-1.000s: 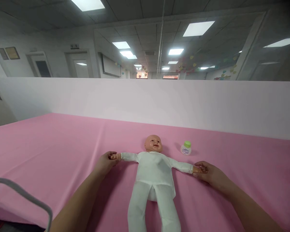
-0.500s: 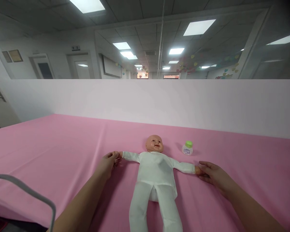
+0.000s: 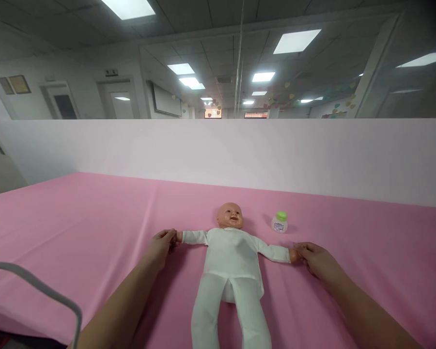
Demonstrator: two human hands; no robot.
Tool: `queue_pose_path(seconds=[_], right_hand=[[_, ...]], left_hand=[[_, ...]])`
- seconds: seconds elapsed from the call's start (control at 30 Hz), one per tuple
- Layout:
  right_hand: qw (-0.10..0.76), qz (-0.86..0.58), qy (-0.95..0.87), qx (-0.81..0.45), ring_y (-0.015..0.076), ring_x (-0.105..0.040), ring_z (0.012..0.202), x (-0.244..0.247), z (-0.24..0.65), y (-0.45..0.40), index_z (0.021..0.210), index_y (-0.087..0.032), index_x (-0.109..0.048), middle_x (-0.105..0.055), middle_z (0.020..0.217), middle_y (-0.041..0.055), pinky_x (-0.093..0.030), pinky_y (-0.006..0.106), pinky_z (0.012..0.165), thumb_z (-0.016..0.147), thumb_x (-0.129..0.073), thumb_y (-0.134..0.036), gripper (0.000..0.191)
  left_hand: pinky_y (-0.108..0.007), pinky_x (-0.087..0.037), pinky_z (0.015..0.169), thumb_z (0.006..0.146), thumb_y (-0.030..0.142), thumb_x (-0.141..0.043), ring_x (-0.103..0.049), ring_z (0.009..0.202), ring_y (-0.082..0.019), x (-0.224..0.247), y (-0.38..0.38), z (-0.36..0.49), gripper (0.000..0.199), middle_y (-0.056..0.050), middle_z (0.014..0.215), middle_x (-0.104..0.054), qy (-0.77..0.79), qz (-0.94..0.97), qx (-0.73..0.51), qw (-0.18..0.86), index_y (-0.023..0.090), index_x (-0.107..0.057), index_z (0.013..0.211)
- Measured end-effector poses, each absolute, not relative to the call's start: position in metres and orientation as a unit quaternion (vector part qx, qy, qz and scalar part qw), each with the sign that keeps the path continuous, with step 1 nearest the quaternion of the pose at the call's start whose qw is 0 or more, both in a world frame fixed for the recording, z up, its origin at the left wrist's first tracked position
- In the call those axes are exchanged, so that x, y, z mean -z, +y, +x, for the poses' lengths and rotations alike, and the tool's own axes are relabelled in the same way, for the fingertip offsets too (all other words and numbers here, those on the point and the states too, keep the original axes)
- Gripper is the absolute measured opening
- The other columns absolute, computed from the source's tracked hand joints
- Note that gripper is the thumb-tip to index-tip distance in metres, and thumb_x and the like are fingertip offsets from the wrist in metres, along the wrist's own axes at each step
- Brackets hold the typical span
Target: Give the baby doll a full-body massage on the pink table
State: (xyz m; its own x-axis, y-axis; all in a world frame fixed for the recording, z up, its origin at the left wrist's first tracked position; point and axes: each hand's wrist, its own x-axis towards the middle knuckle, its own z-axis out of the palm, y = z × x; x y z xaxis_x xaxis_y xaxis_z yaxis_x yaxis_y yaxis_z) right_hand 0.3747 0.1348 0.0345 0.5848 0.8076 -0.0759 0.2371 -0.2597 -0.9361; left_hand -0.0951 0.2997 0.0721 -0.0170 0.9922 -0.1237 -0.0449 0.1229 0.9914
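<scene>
The doll (image 3: 234,254) lay face-up on the pink cover (image 3: 76,232), arms (image 3: 274,253) spread. The left hand (image 3: 163,243) and right hand (image 3: 316,258) each pinched 1 of its small hands (image 3: 294,255), though exact finger contact was hard to make out. Doing this well called for light, even holds.

A small jar (image 3: 279,224) with a green lid (image 3: 282,215) stands upright on the pink cover (image 3: 94,213); behind is a white partition (image 3: 218,150), with lit ceiling panels (image 3: 297,41) above, and at left a curved grey tube (image 3: 48,290) and a door (image 3: 0,169)
</scene>
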Motion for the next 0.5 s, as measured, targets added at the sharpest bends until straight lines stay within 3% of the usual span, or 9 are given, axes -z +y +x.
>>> queue_pose_path(seconds=[0.17,0.37,0.5], right_hand=[[0.504,-0.714,-0.328,-0.359,0.0100,-0.031,0.049,-0.0304,0.3799,0.1364,0.082,-0.021,-0.067,-0.049,0.060,-0.0041,-0.023,0.026,0.049,0.080,-0.067,-0.047,0.026],[0.522,-0.685,-0.323,-0.393,0.0117,-0.037,0.053,-0.0325,0.3801,0.1340,0.099,-0.019,-0.071,-0.054,0.064,-0.0024,-0.026,0.026,0.051,0.076,-0.069,-0.042,0.033],[0.531,-0.668,-0.321,-0.411,0.0120,-0.040,0.057,-0.0334,0.3789,0.1334,0.097,-0.020,-0.072,-0.053,0.066,-0.0030,-0.030,0.026,0.053,0.077,-0.073,-0.045,0.032]], left_hand=[[-0.027,-0.047,0.058,0.072,0.049,-0.076,-0.062,0.064,-0.016,-0.0687,0.3027,-0.0972,0.041,-0.003,0.071,-0.068,0.517,0.436,-0.495,0.546,0.015,-0.068,0.094],[-0.028,-0.052,0.064,0.074,0.034,-0.073,-0.067,0.067,-0.017,-0.0728,0.2993,-0.0969,0.028,-0.006,0.074,-0.073,0.512,0.432,-0.479,0.568,0.014,-0.070,0.093],[-0.028,-0.054,0.066,0.072,0.028,-0.074,-0.068,0.067,-0.017,-0.0742,0.2991,-0.0969,0.025,-0.006,0.074,-0.073,0.505,0.429,-0.477,0.577,0.014,-0.070,0.093]])
